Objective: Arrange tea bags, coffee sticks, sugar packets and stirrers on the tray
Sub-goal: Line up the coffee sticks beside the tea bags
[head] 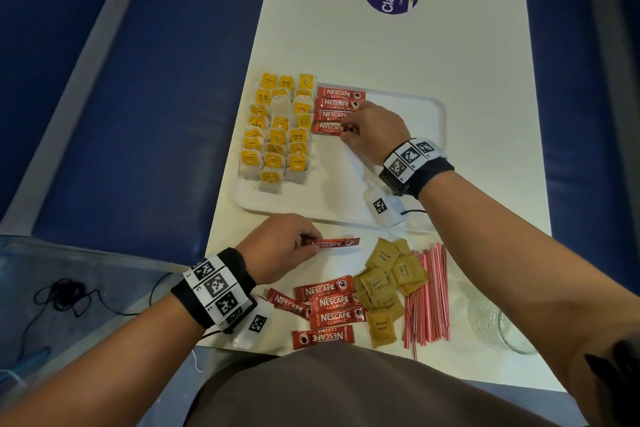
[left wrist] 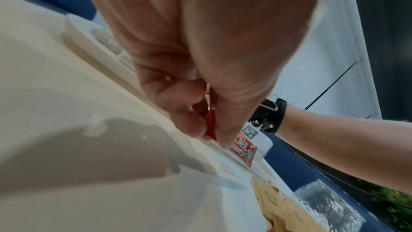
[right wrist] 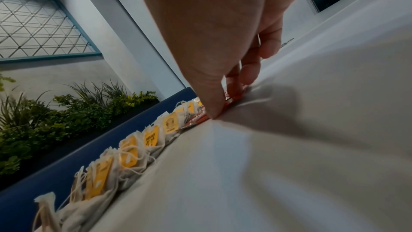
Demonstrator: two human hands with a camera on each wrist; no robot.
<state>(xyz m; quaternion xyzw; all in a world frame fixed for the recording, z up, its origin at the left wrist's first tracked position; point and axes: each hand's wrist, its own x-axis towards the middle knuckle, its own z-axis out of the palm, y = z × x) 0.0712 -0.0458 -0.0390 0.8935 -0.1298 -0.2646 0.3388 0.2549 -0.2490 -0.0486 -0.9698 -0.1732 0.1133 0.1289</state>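
Red foil coffee sticks [head: 337, 110] lie in a neat column of four on the white plastic tray [head: 408, 218], just beside the block of yellow-tagged paper tea bags [head: 277, 130] that fills the tray's left side, so each kind keeps its own zone. The right hand [head: 375, 130] rests on the tray with thumb and fingertips pinching the end of the nearest stick in that column [head: 329, 128], apparently squaring it up with its neighbours; the right wrist view shows the thumb [right wrist: 211, 101] pressed down on red foil at the tray floor. The left hand [head: 280, 246] is below the tray's near rim, over the white table [head: 346, 28], its curled fingers pinching one end of another red coffee stick [head: 334, 243] held level, probably so it can be passed up as the next in the column. Five more red sticks [head: 329, 314] wait on the table near the body, beside a heap of brown paper sugar packets [head: 384, 284] and a bundle of red-and-white striped stirrers [head: 429, 295], none of which are on the tray yet. A clear glass jar [head: 498, 326] lies at the right, on the table's edge.
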